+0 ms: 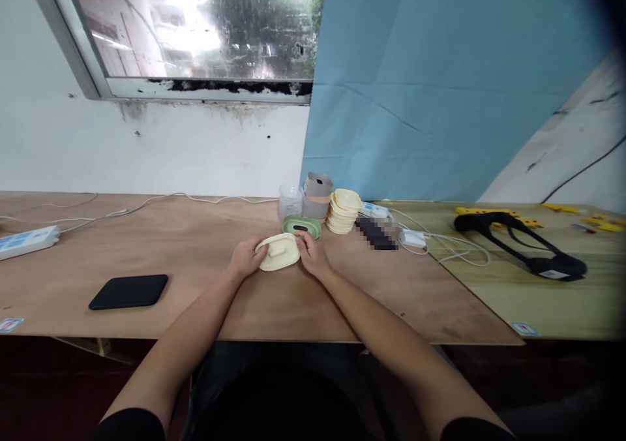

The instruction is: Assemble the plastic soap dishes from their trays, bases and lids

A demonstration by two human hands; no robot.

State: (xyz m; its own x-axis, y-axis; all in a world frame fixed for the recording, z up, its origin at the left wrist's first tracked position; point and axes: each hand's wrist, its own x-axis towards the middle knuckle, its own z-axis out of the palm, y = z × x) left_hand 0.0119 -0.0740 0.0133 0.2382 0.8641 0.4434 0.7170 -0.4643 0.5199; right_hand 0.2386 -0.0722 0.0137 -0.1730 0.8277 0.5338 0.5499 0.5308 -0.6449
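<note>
Between my two hands is a cream-coloured lid (283, 253), rounded and rectangular with a raised bar in its middle. My left hand (247, 257) grips its left edge, the thumb lying on the top face. At its right edge my right hand (311, 253) is closed on the rim. The lid is slightly tilted above the table. Just behind it lies a green lid-like piece (313, 226) with a dark slot. Farther back stand clear plastic cups (290, 201), grey containers (317, 196) and a stack of cream lids (342, 214).
A black phone-like slab (129, 291) lies at the left on the wooden table (195, 245). Power strips (29, 241) and white cables run along the back. To the right are a white adapter (413, 238), a black strapped headset frame (528, 245) and yellow pieces (604, 224).
</note>
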